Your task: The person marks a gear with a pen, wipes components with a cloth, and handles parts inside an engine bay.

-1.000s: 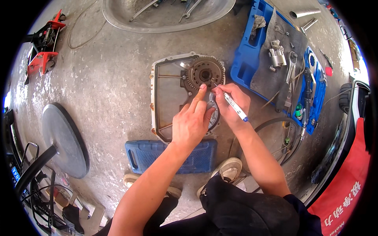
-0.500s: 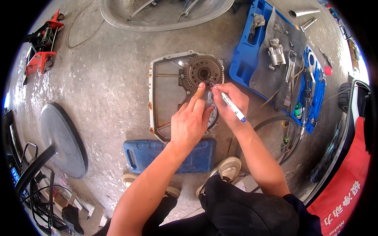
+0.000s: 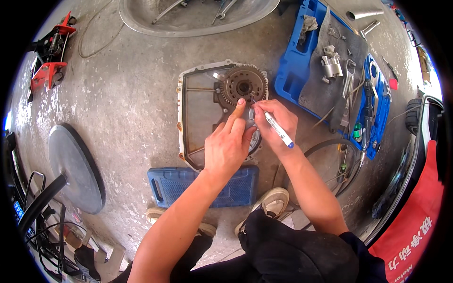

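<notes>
A metal housing [image 3: 181, 101] lies on the floor in front of me, with a round toothed gear [image 3: 234, 85] at its upper right. My right hand [image 3: 278, 120] grips a white marker pen with a blue end [image 3: 281, 132]. The pen's tip reaches the lower right part of the gear. My left hand [image 3: 227, 147] rests over the housing, its index finger stretched out to the gear's lower edge and its thumb apart. Nothing shows in the left hand. Both hands hide the lower right part of the housing.
Below the housing lies a blue plastic case [image 3: 203, 186], by my shoes. On the right, an open blue toolbox [image 3: 293, 70] bears a dark mat [image 3: 316, 89] with metal parts and tools. A large metal pan [image 3: 155, 30] stands beyond. On the left is a round black stool seat [image 3: 75, 167].
Almost nothing differs. Both hands and the marker pen stay at the gear, with only a tiny shift of the picture.
</notes>
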A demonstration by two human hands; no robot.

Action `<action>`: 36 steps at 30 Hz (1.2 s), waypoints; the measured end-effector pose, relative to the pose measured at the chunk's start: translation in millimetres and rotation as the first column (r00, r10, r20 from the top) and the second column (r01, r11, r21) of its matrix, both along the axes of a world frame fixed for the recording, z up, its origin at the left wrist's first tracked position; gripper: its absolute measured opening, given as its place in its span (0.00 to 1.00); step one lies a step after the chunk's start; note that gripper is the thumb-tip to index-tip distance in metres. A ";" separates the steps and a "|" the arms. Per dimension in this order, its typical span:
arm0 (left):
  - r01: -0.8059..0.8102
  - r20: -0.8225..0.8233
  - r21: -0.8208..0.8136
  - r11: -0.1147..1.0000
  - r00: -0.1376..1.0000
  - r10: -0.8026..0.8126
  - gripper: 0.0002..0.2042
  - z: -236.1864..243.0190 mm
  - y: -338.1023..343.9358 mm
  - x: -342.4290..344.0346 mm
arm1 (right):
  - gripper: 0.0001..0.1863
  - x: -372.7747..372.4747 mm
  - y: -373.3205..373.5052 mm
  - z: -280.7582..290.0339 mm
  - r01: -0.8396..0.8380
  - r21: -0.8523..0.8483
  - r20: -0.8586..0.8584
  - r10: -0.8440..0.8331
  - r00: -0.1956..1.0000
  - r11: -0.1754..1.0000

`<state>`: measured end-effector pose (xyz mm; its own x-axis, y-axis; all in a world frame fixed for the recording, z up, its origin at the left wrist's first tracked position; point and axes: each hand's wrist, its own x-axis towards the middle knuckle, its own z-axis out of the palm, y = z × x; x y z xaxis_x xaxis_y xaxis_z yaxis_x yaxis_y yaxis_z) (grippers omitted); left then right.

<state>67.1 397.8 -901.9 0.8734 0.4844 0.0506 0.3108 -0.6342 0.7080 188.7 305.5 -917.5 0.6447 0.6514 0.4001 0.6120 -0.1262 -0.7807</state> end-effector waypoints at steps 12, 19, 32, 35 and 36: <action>-0.003 0.004 -0.001 1.000 1.000 0.003 0.09 -1.1 -0.2 0.2 | 0.05 -0.1 -2.5 -1.7 0.049 0.018 -0.050 -0.048 0.998 0.999; -0.009 0.005 0.002 1.000 1.000 0.009 0.09 -2.1 -0.1 -1.1 | 0.05 4.6 -0.7 2.9 -0.003 -0.021 -0.031 0.003 1.000 1.000; -0.007 0.046 0.062 0.998 0.999 0.004 0.11 -8.8 0.5 -1.6 | 0.05 1.3 0.0 -0.4 0.023 -0.015 -0.021 -0.023 1.000 1.000; -0.004 0.037 0.032 0.999 0.999 0.003 0.10 -3.4 0.5 1.1 | 0.05 1.1 -2.2 -5.8 0.040 0.013 -0.006 -0.040 0.999 0.999; -0.002 0.017 0.006 1.000 1.000 0.002 0.09 -1.0 1.0 1.1 | 0.05 0.5 -2.2 -7.1 0.044 0.045 -0.005 -0.044 0.999 0.998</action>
